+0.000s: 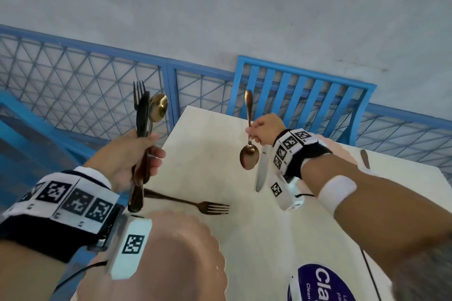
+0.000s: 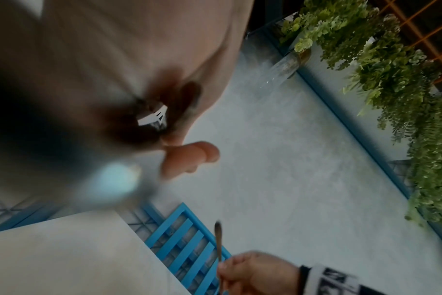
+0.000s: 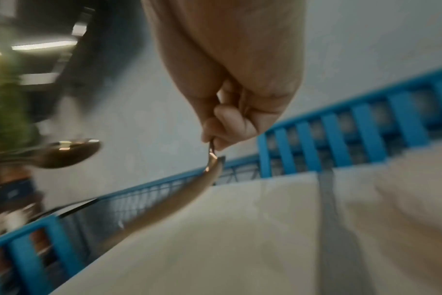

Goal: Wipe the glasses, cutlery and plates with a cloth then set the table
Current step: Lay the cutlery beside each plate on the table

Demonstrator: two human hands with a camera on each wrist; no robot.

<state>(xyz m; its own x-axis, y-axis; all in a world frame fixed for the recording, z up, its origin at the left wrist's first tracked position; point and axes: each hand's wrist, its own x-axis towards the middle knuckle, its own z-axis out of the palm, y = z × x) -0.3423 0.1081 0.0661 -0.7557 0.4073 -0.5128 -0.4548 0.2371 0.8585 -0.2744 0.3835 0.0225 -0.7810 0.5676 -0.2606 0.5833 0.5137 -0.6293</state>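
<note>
Right grip: right hand (image 1: 263, 129) pinches a spoon (image 1: 249, 154) mid-handle, bowl hanging over the bench (image 1: 208, 154) beside a knife (image 1: 261, 171).
Left grip: left hand (image 1: 132, 154) is wrapped round a bundle of cutlery (image 1: 144, 115) off the bench's left edge.
Risk: that loose pinch could probably let the spoon swing and clatter onto the knife.
Surface: pale, smooth bench with a fork (image 1: 195, 205) and a pink plate (image 1: 186, 259) at the near edge.
Room: blue railing (image 1: 85, 80), blue chair (image 1: 300, 90), grey floor.

Soft even daylight, wrist views blurred, edges warped

The left hand (image 1: 132, 154) is raised, fingers curled round a bundle of cutlery (image 1: 144, 124). The right hand (image 1: 265, 129), wrist bent, pinches a spoon (image 1: 249, 151), seemingly between thumb and forefinger.
</note>
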